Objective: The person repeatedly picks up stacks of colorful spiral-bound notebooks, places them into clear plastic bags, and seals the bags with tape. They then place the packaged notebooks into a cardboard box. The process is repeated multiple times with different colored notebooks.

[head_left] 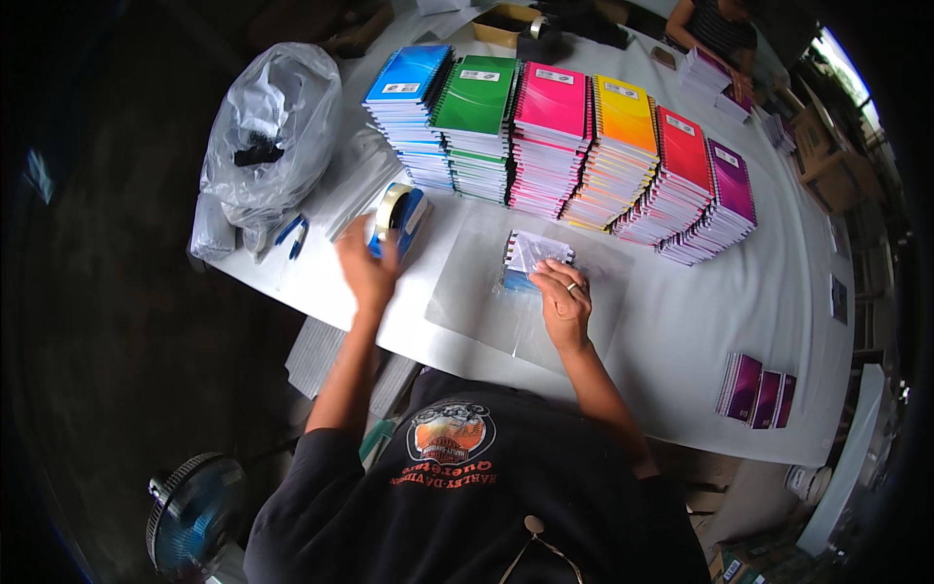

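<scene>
In front of me lies a small spiral notebook bundle (525,245), white with some blue at its lower edge, under clear plastic film. A clear plastic sheet (467,302) is spread beneath it on the table. My right hand (567,304) wears a ring and is closed, its fingertips gathered on the film over the bundle. To its left stands a blue tape dispenser (414,216) with a roll of tape (391,206). My left hand (368,277) is at the dispenser's near left side, its fingers smeared by motion; whether it grips anything is unclear.
Tall stacks of spiral notebooks (555,92) in several colours stand behind the sheet. A clear plastic bag (277,127), plastic sleeves (360,175) and a blue cutter (297,238) lie left. Purple notebooks (741,384) sit at the right. Another person's arm (686,34) shows far right.
</scene>
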Action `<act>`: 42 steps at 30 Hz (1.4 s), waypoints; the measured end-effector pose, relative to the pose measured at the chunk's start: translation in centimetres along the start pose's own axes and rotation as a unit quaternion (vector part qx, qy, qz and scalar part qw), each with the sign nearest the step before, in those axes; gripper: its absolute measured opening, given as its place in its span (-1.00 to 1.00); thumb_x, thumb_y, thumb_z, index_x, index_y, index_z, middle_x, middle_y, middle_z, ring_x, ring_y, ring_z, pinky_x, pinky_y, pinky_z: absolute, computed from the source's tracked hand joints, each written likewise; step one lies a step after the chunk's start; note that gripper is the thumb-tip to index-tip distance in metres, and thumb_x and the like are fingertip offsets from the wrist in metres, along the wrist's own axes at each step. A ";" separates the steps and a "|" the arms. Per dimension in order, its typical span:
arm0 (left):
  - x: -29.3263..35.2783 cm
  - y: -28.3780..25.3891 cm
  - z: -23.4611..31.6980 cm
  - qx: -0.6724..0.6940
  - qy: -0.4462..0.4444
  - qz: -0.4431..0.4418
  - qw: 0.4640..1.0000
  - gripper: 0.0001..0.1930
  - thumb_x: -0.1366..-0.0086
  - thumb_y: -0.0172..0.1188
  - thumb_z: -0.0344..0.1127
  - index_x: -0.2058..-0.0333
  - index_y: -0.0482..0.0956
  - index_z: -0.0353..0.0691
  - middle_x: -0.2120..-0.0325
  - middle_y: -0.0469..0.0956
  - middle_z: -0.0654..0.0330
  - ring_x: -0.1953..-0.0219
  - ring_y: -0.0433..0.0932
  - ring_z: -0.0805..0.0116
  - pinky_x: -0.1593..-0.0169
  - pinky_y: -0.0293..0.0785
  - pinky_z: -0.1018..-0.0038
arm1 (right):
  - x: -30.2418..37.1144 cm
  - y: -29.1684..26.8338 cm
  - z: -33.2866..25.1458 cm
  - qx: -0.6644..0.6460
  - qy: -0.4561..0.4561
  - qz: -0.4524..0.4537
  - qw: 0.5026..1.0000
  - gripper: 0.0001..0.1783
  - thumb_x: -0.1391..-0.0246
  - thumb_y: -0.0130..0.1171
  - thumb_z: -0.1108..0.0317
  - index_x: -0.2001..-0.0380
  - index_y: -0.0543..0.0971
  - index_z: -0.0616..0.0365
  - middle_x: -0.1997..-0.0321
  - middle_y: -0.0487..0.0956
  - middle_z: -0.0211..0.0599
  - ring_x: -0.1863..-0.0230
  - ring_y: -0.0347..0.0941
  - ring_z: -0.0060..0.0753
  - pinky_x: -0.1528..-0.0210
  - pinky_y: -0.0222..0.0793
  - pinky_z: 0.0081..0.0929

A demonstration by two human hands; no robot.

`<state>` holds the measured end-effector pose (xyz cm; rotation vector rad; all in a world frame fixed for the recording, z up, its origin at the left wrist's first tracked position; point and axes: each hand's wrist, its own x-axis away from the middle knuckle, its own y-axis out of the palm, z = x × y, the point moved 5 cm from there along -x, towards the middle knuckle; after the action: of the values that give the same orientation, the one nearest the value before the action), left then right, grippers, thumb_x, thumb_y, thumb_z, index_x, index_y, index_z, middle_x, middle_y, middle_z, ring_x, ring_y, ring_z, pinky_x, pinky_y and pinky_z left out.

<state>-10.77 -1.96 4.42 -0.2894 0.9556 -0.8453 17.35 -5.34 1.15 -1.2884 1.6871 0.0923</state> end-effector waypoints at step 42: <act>12.8 11.2 1.7 0.049 -0.292 -0.306 0.905 -0.59 0.03 0.38 -0.04 0.74 0.46 -0.23 0.77 0.47 0.19 0.71 0.43 0.33 0.56 0.34 0.39 | -2.8 -0.7 -1.1 0.067 0.007 -0.279 0.958 -0.36 0.24 0.25 0.41 -0.04 0.41 0.06 -0.15 0.38 -0.28 -0.12 0.28 -0.20 -0.13 0.14 -0.22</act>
<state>0.05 -4.38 -8.63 -0.7335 0.2414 -1.2771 17.13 -4.31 4.03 -1.6113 1.2589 -0.3603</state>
